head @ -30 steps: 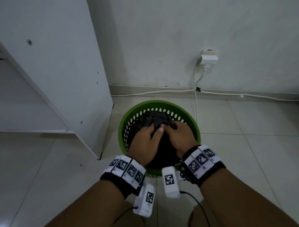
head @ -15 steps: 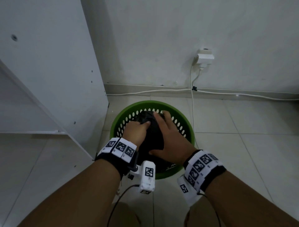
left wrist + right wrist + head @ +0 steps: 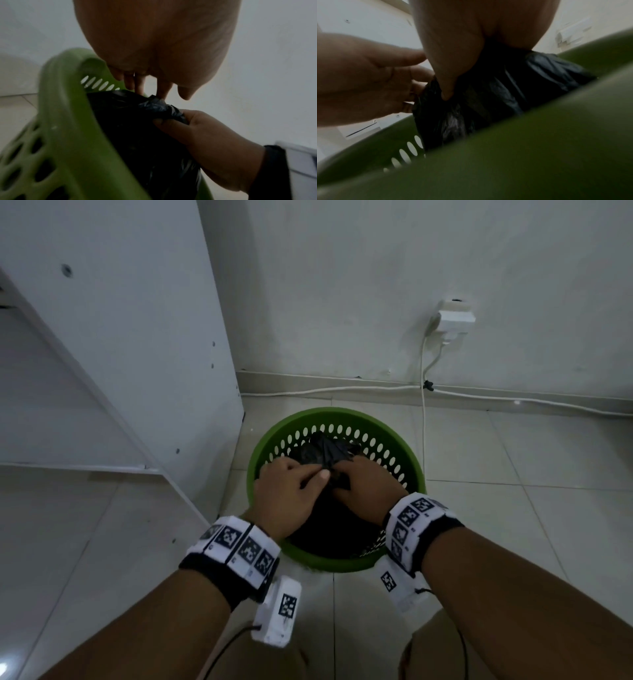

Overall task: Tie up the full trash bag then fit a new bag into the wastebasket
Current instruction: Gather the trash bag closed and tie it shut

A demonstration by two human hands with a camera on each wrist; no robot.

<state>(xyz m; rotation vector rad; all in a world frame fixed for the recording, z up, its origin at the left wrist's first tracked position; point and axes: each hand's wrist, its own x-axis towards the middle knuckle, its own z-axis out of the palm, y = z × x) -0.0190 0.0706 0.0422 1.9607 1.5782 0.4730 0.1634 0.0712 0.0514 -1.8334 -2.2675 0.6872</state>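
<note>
Both hands, left hand (image 3: 287, 494) and right hand (image 3: 368, 487), pinch the black trash bag's (image 3: 325, 448) gathered neck inside the green wastebasket (image 3: 407, 453); cinch tightly between grips before knotting.

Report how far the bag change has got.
Done: the black trash bag's mouth is gathered shut. In hand: left hand and right hand both grip its bunched top inside the green wastebasket. Left: finishing the knot, lifting it out, fitting a new bag; none is visible.

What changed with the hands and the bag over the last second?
The right hand, laid flat over the black bag half a second ago, has curled back to pinch the gathered top. The left hand shifted inward and grips it too. The bag stays inside the green wastebasket, which has not moved.
</note>
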